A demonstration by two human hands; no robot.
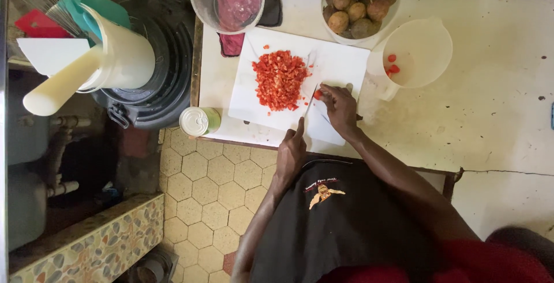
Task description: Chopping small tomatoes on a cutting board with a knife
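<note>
red diced pepper [280,79], white cutting board [340,66]

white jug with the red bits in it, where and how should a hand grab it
Grip the white jug by its handle, the short tab at its near-left rim, by the cutting board's corner. Come from the person's side, fingers wrapping the handle. It stands upright and open-topped, its body looks too wide for one hand, and the bowl of round fruit crowds its far-left side.
</note>
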